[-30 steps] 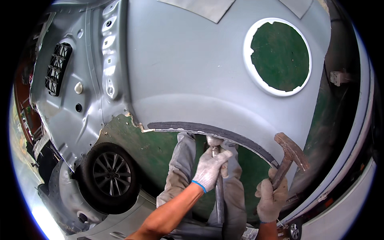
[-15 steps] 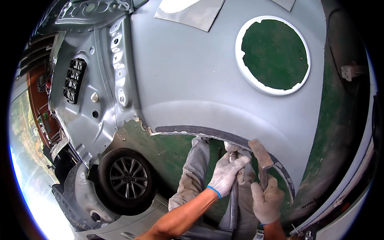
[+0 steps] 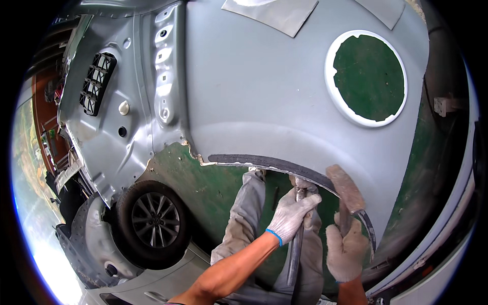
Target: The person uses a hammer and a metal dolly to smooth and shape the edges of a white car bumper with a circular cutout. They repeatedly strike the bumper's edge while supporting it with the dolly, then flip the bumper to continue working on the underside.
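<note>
Grey sheet-metal panel (image 3: 274, 96) across most of the view, upper edge cut off by the frame. Along its curved lower edge, dark strip (image 3: 254, 161), right-hand stretch partly hidden behind the hammer (image 3: 346, 190).

With gloved left hand (image 3: 294, 216), grips metal bar (image 3: 295, 259), wrapped all round the shaft; upper end just below the strip, half covered. Can't tell if touching the panel's underside.

With gloved right hand (image 3: 347, 253), clasps hammer handle close under the head, butt of it out of sight in the palm. Head tilted, in front of the strip; can't tell if resting on metal or slightly above.

Right part of panel: round opening with white rim (image 3: 330, 84), green floor (image 3: 371, 76) visible through it. Near top, loose grey sheet (image 3: 277, 15), cut off. Left: formed section with black vent (image 3: 98, 84) and white plug (image 3: 124, 108). Lower left: wheel (image 3: 155, 221), against silvery bodywork.

Below panel: grey trousers (image 3: 241, 213), right leg mostly behind left hand and bar. Bare left forearm (image 3: 223, 274) cut off at bottom. Clutter (image 3: 66, 178) by the left rim, too warped to make out.
</note>
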The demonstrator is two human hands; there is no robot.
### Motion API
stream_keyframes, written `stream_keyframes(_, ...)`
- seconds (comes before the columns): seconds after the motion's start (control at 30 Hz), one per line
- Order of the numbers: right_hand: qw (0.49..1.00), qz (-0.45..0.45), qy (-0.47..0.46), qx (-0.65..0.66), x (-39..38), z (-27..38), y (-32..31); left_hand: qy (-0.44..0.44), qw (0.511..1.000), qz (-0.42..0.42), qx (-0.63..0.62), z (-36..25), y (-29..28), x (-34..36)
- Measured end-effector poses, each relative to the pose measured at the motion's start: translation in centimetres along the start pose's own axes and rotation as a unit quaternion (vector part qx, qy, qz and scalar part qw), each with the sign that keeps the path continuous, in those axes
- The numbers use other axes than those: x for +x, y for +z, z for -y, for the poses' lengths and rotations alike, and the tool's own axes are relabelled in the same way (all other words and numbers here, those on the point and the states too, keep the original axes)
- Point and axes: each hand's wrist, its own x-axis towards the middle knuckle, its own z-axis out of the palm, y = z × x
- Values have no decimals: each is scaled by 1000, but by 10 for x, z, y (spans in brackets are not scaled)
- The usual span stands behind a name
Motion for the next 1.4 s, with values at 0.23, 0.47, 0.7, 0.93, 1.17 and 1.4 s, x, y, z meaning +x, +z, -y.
stream_keyframes(0.23,999,18,30,-5,-9,3,-2,14,1000,12,19,-1,-1,3)
stream_keyframes(0.47,997,25,62,28,-10,-14,6,16,1000,8,24,3,-11,8)
stream_keyframes(0.7,995,30,42,-83,-10,-26,16,3,1000,20,12,-8,0,7)
stream_keyframes(0.93,984,-24,149,99,-21,-29,14,14,999,14,43,3,-5,11)
stream_keyframes(1.17,996,44,67,-25,-2,-6,8,0,1000,11,20,-12,4,9)
stream_keyframes(1.4,996,52,18,-65,12,18,-8,33,999,17,8,-12,-3,10)
